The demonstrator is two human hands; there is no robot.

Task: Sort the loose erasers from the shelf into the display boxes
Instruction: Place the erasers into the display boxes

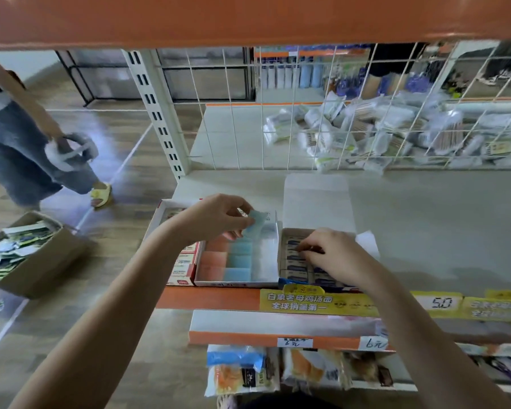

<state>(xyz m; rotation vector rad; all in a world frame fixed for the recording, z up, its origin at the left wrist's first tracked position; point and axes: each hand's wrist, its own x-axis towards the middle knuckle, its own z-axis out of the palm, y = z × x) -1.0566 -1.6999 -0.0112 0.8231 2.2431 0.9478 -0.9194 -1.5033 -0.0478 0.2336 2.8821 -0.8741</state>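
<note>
Both my hands are over the display boxes on the pale shelf.

Nearest, at 5 o'clock, my right hand reaches into the brown cardboard box of dark-labelled erasers, fingertips curled onto one. At 11 o'clock from it, my left hand pinches a pale blue translucent rectangular eraser above the white divided box of orange, blue and clear erasers. Beyond, at 12 o'clock, a white wire grid fronts blurred plastic packets; wood-look flooring lies left.
</note>
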